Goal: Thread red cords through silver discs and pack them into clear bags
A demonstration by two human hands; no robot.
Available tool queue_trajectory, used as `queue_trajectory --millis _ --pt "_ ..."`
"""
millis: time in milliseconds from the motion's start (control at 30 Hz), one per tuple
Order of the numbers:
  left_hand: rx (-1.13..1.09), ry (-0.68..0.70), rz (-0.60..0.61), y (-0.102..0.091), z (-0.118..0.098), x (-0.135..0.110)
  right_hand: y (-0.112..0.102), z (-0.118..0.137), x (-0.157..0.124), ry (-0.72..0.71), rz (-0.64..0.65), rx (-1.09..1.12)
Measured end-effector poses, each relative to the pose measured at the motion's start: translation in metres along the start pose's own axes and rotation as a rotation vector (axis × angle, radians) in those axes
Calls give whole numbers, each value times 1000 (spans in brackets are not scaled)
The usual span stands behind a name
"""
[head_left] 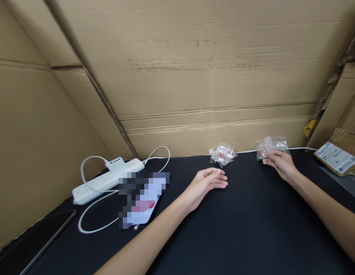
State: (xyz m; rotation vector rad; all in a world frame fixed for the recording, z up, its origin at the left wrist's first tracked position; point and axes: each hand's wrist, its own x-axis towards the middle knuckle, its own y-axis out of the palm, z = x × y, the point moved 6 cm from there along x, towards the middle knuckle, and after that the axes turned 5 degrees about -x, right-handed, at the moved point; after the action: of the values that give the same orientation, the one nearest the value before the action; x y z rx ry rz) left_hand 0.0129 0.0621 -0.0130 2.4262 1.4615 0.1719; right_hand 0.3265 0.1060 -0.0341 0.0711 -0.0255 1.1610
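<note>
My left hand [207,185] rests on its side on the black tabletop [237,229]. Its fingers are stretched out, slightly curved, with nothing in them. Just beyond its fingertips lies a crumpled clear plastic bag [222,154] with small red marks. Farther right, my right hand [280,165] has its thumb and fingers closed at the near edge of another clear plastic bag [271,144], which also shows a bit of red. What either bag contains is too unclear to tell.
Cardboard walls [194,84] enclose the back and sides. At left are a white power strip [105,179] with looping white cables and a partly blurred phone-like object [146,208]. A dark flat panel [37,236] lies front left. A brown package [338,152] with a white label sits far right.
</note>
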Motion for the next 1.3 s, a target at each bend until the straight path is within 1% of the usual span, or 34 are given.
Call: queue_trajectory --millis 67,200,300,400,467,533,567,600,633,700,733,800,867,1000,1167,1233,1300 --pt "4 0 1 1 0 0 -5 -2 4 -13 -18 -5" --pt "7 -3 7 1 0 0 -6 -3 4 -64 -52 -45" --pt "11 -4 15 1 1 0 -6 -5 5 -97 -85 -138" --pt "14 -6 17 1 1 0 -10 -3 6 -138 -147 -266" --pt "15 -6 21 1 1 0 -14 5 4 -219 -210 -402" --pt "19 -4 23 2 1 0 -11 19 -2 -393 -246 -644" --pt "23 -4 23 2 0 0 -6 25 -6 -500 -229 -776" --pt "26 -5 23 2 0 0 3 29 -10 -608 -177 -898" --pt "29 -5 23 3 0 0 14 31 -15 -702 -98 -996" --pt "34 -5 24 3 0 0 33 27 -23 -823 85 -1119" --pt "36 -3 24 3 0 0 40 23 -26 -855 160 -1181" --pt "44 1 23 3 0 1 50 15 -29 -864 246 -1305" --pt "53 4 26 3 0 1 53 11 -29 -834 259 -1408" --pt "65 8 38 3 1 1 51 9 -28 -775 195 -1553" --pt "69 5 38 4 1 1 48 7 -26 -703 135 -1619" --pt "71 0 35 4 1 0 49 10 -28 -723 104 -1617" --pt "76 1 32 4 1 0 55 16 -35 -792 84 -1585"
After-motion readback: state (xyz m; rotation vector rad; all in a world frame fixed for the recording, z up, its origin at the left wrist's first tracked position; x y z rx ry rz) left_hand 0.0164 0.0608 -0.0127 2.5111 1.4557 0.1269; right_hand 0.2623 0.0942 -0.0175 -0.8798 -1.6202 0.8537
